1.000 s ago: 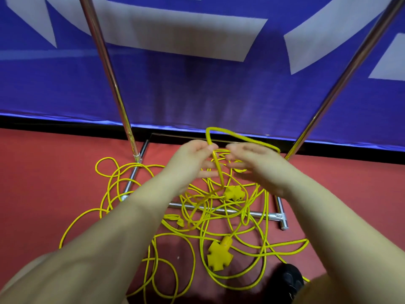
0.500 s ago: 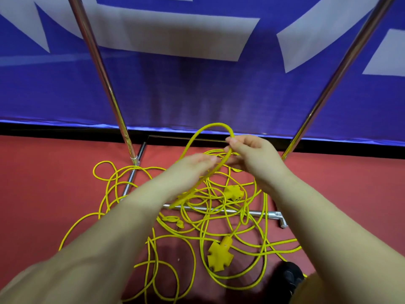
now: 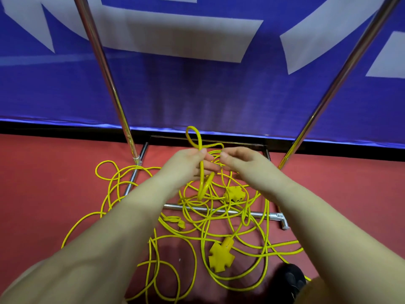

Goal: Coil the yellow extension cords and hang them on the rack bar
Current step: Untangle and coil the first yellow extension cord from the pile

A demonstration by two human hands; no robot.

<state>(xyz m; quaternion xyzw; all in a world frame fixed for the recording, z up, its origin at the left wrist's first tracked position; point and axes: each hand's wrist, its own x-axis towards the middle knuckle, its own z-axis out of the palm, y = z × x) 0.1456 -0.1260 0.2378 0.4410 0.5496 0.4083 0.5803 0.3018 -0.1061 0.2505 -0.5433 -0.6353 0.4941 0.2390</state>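
A blue banner (image 3: 197, 95) with big white shapes hangs along the back, above a red floor (image 3: 43, 183); a black shoe (image 3: 289, 279) shows at the bottom edge

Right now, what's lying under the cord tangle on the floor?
The rack's chrome base bar runs beneath the yellow cords, on red floor. Its left stretch is hidden by the left forearm.
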